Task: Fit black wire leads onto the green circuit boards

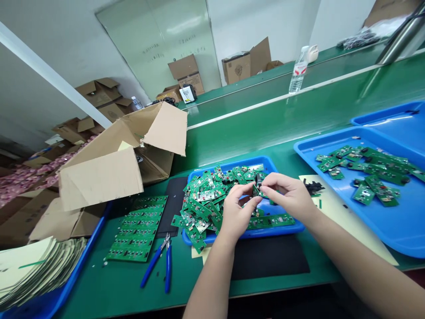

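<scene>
Two bare forearms [352, 257], bare wrists [229, 235], slender bare fingers [279, 179]

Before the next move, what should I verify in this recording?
1. Left hand holding a small board: ok.
2. Right hand close to that board: ok, fingertips beside it.
3. Right grip's exact contact: cannot tell; fingers hide it.
4. Pliers set down: ok, on the table.
5. Loose boards all within the blue tray beneath the hands: not ok; some overhang its left rim.
6. Bottle upright: ok.

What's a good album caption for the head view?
Left hand and right hand hold a small green board over a blue tray heaped with circuit boards.
</scene>
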`<state>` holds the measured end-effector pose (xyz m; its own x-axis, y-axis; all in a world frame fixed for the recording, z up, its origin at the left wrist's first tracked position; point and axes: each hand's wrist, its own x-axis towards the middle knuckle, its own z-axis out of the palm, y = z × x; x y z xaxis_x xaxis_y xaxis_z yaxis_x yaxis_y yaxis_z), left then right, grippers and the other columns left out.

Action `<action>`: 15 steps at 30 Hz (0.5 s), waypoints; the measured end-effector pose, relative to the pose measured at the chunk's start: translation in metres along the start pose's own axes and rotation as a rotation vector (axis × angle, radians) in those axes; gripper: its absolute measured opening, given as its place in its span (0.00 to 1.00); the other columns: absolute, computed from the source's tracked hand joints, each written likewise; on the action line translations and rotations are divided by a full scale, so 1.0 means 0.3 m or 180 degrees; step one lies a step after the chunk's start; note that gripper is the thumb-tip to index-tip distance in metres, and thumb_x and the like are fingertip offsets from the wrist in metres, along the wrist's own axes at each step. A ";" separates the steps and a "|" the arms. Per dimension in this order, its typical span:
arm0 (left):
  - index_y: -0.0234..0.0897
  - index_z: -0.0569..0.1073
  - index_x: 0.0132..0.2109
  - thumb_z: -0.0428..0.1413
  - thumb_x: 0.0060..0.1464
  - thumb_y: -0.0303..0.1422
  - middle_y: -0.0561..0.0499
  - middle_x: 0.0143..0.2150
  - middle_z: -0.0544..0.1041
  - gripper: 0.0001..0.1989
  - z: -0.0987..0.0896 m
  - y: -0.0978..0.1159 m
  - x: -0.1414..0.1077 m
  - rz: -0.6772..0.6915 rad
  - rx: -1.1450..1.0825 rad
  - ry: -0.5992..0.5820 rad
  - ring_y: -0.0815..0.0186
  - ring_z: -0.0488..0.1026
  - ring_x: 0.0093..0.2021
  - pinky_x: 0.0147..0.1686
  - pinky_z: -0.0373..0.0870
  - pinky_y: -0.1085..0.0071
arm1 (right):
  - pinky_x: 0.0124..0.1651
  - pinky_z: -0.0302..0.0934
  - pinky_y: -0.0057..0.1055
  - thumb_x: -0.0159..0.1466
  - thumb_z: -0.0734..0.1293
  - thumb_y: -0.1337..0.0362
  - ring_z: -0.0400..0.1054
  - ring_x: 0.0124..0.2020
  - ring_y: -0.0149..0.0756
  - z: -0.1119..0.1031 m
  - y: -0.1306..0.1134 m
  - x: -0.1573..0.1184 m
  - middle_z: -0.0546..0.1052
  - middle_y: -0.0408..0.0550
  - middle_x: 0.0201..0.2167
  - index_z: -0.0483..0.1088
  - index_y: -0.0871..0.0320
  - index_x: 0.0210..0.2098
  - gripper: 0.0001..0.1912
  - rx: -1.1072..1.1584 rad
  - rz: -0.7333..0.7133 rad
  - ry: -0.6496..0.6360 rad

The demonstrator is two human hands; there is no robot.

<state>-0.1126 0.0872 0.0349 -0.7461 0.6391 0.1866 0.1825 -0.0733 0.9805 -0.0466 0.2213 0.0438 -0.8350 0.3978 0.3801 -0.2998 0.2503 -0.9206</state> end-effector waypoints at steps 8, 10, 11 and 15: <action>0.39 0.73 0.47 0.57 0.51 0.33 0.47 0.39 0.70 0.15 -0.014 -0.006 0.004 0.0625 0.0923 0.0373 0.64 0.69 0.40 0.41 0.71 0.66 | 0.18 0.55 0.24 0.56 0.67 0.54 0.58 0.16 0.25 -0.041 0.018 -0.011 0.67 0.41 0.18 0.69 0.58 0.26 0.13 0.0910 0.0383 -0.0850; 0.39 0.72 0.48 0.56 0.52 0.32 0.46 0.41 0.70 0.15 -0.027 -0.011 0.008 0.0824 0.1159 0.0636 0.63 0.69 0.43 0.45 0.69 0.64 | 0.16 0.52 0.23 0.57 0.65 0.50 0.55 0.12 0.24 -0.082 0.024 -0.018 0.64 0.39 0.12 0.67 0.58 0.20 0.18 0.1398 0.0212 -0.1622; 0.39 0.71 0.49 0.55 0.53 0.32 0.46 0.43 0.70 0.15 -0.034 -0.012 0.009 0.0942 0.1201 0.0751 0.62 0.69 0.45 0.46 0.69 0.63 | 0.15 0.52 0.22 0.57 0.63 0.47 0.54 0.10 0.23 -0.103 0.026 -0.020 0.61 0.39 0.09 0.65 0.57 0.16 0.22 0.1595 0.0051 -0.2040; 0.40 0.69 0.51 0.54 0.55 0.30 0.45 0.45 0.70 0.16 -0.046 -0.009 0.010 0.1510 0.1241 0.0933 0.62 0.68 0.48 0.48 0.68 0.63 | 0.12 0.48 0.21 0.55 0.55 0.36 0.46 0.06 0.23 -0.132 0.017 -0.005 0.49 0.34 0.02 0.64 0.56 0.14 0.31 0.1732 -0.0029 -0.2015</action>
<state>-0.1241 0.0787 0.0337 -0.6611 0.3680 0.6539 0.7092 0.0220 0.7046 -0.0286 0.2568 0.0419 -0.8842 -0.2141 0.4151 -0.3532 -0.2749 -0.8942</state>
